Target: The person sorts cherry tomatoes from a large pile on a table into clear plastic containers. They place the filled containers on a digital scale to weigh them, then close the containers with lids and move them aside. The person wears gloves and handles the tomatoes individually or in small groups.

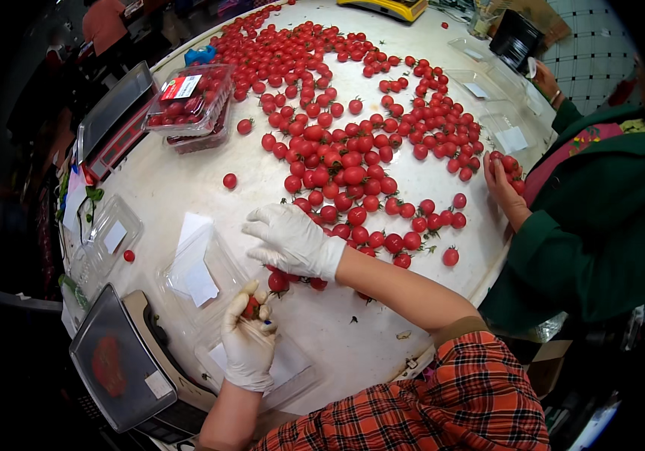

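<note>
My left hand, in a white glove, holds a cherry tomato in its curled fingers. Beneath that hand lies a clear plastic clamshell box with white paper in it. Just beyond stands another clear clamshell, also with a white paper piece. My right hand, gloved too, reaches over the near left edge of a spread of cherry tomatoes. Its fingers are apart and no tomato shows in them, though the palm is turned away. Several tomatoes lie partly hidden under its wrist.
A scale stands at the near left, a red one farther off. Filled clamshells are stacked beside it. At right, a co-worker in a green jacket holds tomatoes near open clamshells. A yellow scale stands at the back.
</note>
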The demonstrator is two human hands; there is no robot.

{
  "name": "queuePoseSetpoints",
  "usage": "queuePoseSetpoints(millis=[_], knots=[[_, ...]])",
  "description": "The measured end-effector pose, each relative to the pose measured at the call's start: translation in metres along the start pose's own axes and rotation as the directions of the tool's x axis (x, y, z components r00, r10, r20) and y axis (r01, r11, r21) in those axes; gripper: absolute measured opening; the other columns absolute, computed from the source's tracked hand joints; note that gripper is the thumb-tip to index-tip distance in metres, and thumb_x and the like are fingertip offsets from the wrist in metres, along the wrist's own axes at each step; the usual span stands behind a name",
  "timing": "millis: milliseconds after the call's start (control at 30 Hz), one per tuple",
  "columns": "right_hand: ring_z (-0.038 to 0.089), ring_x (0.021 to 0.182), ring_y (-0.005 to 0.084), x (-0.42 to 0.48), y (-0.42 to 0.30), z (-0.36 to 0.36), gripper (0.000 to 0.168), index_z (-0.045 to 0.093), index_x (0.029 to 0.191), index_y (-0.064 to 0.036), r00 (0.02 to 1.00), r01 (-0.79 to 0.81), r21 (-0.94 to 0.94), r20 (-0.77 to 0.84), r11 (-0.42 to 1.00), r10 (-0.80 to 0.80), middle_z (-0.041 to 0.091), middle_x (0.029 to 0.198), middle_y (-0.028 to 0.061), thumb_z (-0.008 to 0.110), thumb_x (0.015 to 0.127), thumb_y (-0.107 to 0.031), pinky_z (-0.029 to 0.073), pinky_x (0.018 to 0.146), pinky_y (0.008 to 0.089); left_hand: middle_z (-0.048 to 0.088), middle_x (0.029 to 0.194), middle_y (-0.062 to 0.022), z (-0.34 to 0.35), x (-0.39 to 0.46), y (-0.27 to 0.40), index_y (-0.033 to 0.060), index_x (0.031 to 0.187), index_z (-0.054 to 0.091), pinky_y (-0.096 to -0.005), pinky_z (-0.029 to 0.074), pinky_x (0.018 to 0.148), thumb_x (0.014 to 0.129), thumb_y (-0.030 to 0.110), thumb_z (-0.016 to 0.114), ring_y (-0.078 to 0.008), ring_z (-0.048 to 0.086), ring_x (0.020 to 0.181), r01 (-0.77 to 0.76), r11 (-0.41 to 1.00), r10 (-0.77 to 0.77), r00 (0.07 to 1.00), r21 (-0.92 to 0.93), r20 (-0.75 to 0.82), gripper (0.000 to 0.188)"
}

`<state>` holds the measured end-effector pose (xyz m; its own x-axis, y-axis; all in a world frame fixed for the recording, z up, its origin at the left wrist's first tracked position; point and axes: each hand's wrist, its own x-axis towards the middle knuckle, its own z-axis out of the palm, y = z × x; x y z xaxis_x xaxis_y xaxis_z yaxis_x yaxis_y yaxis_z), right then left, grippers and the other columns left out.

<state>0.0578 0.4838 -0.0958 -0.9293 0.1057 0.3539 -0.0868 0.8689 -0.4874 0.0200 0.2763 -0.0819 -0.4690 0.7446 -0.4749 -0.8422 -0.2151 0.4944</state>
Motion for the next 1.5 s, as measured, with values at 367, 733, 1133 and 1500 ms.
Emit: queuePoseSetpoints(millis=[367,733,1133,1500], knots=[[0.059,0.093,0.0279,-0.06,0.03,-0.063,0.031,0.07,0.086,-0.008,0.926,-0.311,0.153,0.272,0.938,0.263,0.063,0.093,0.0112,0.057,0.083,-0.036,0.047,0.082,0.0387,0.059,0.085,-0.0044,0.031,-0.009,0.006,0.0055,0.117,0.052,-0.0227,0.047,0.07,0.08,-0.001,0.063,-0.0129,0.058,0.077,-0.132,0.67,0.205,0.979,0.73,-0.011,0.039],[0.045,0.124,0.0301,0.058,0.184,-0.064,0.064,0.056,0.126,-0.021,0.73,-0.621,-0.299,0.115,0.724,0.674,0.04,0.14,0.0106,0.053,0.076,-0.061,0.037,0.1,0.0437,0.023,0.147,-0.0257,0.042,0.069,-0.023,0.0034,0.133,0.044,-0.036,0.026,0.11,0.074,-0.005,0.054,-0.0354,0.024,0.137,-0.322,-0.224,-0.002,0.944,0.92,0.33,0.061],[0.05,0.116,0.0354,-0.107,0.073,-0.08,0.057,0.061,0.12,-0.016,0.878,-0.395,-0.168,0.22,0.903,0.425,0.045,0.134,0.0197,0.062,0.075,-0.05,0.039,0.099,0.0428,0.026,0.146,-0.025,0.051,0.022,-0.057,0.0076,0.134,0.045,-0.0388,0.024,0.111,0.072,-0.006,0.058,-0.0401,0.028,0.134,-0.478,-0.09,-0.259,0.858,0.873,0.443,0.065],[0.048,0.116,0.0344,-0.187,0.027,-0.106,0.043,0.059,0.121,-0.009,0.807,-0.585,-0.276,-0.098,0.763,0.583,0.053,0.125,0.0167,0.056,0.088,-0.037,0.037,0.1,0.0404,0.044,0.133,-0.026,0.04,-0.039,-0.058,0.0036,0.132,0.046,-0.0399,0.035,0.104,0.075,-0.001,0.06,-0.0377,0.042,0.125,-0.617,-0.273,-0.226,0.787,0.738,0.574,0.059]])
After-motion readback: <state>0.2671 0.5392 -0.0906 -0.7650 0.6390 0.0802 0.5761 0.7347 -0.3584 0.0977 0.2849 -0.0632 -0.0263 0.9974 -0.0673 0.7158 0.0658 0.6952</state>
